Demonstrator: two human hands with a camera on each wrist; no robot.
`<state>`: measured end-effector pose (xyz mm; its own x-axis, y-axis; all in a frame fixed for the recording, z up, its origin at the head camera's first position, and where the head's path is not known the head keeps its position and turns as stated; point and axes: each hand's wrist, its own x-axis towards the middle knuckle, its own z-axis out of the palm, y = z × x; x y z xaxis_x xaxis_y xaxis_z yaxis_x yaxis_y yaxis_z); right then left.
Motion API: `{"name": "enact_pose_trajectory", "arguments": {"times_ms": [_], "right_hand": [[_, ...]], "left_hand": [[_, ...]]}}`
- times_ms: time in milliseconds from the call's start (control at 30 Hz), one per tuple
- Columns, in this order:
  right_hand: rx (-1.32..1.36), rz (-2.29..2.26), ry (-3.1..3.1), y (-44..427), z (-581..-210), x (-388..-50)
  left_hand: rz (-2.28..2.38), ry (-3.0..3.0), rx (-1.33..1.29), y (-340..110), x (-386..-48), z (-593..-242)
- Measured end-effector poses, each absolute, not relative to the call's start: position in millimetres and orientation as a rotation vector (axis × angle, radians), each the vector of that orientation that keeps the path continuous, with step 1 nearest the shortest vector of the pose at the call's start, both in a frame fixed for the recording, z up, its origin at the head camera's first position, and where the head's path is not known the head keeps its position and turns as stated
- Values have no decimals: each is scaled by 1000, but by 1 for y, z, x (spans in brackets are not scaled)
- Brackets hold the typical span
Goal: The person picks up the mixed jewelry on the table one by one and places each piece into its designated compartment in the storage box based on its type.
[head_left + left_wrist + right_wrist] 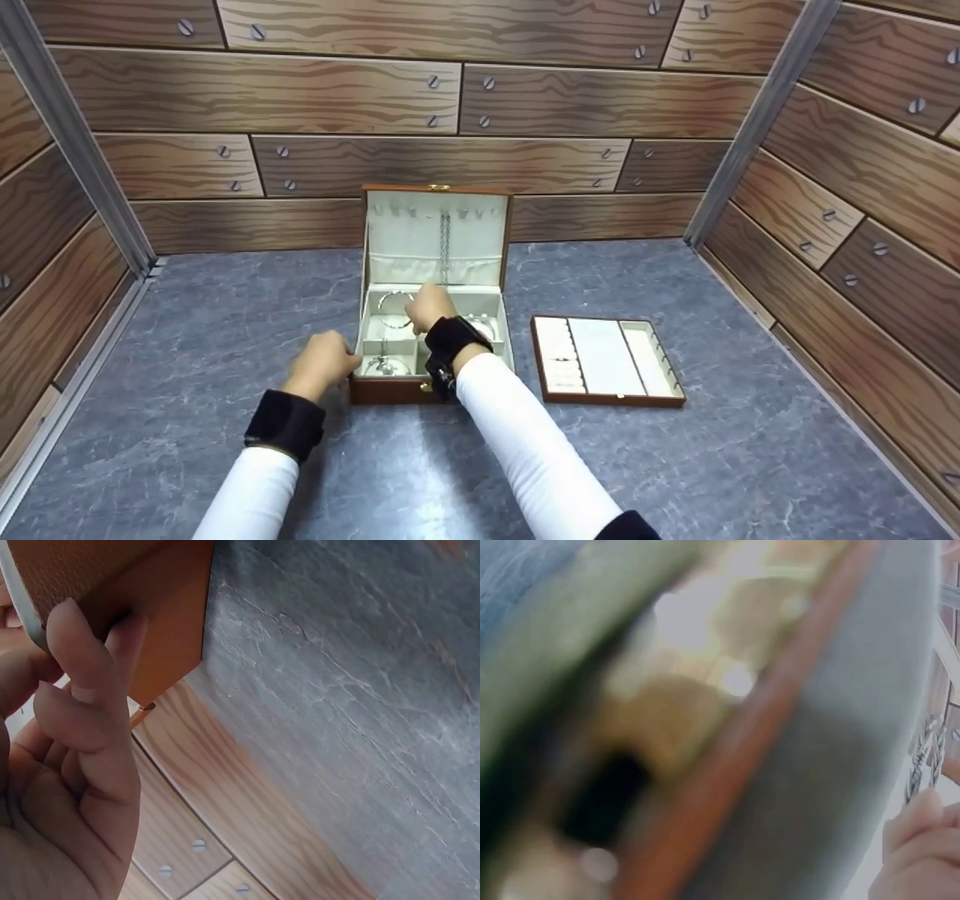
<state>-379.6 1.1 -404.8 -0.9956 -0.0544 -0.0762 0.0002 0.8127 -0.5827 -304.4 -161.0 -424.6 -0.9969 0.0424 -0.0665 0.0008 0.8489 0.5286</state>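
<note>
An open brown jewelry box point(390, 390) with a pale lining stands on the grey surface. My left hand point(324, 364) grips its left wall, fingers point(71, 641) against the brown outer side in the left wrist view. Inside the box, my right hand point(432, 306) pinches a silver bracelet point(381, 304), which stands upright left of the fingers; fingertip contact is partly hidden. Silver twisted strands point(916, 772) rise above the right fingers in the right wrist view. A silver chain necklace point(445, 244) hangs inside the raised lid point(405, 240), its lower end behind the right hand.
A watch-like silver piece point(385, 366) lies in the front left compartment, other jewelry point(484, 325) at the back right. Right of the box lies a divided tray point(596, 356) with several slots. Wood-patterned walls point(300, 94) enclose the surface. A blurred gold clasp point(667, 716) fills the right wrist view.
</note>
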Motion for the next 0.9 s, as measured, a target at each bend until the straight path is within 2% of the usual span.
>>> {"name": "enact_pose_trajectory", "arguments": {"times_ms": [200, 367, 667, 900], "right_hand": [[-216, -741, 2900, 4, -380, -397], [-202, -719, 2908, 5, -372, -407], [-214, -607, 2972, -15, -406, -414], [-309, -515, 3016, -13, -459, -451]], "left_hand": [[855, 2979, 17, -159, -305, -425], [856, 2995, 6, -157, -306, -427], [877, 2981, -16, -156, -305, -428], [874, 2998, 10, -157, -306, -428]]}}
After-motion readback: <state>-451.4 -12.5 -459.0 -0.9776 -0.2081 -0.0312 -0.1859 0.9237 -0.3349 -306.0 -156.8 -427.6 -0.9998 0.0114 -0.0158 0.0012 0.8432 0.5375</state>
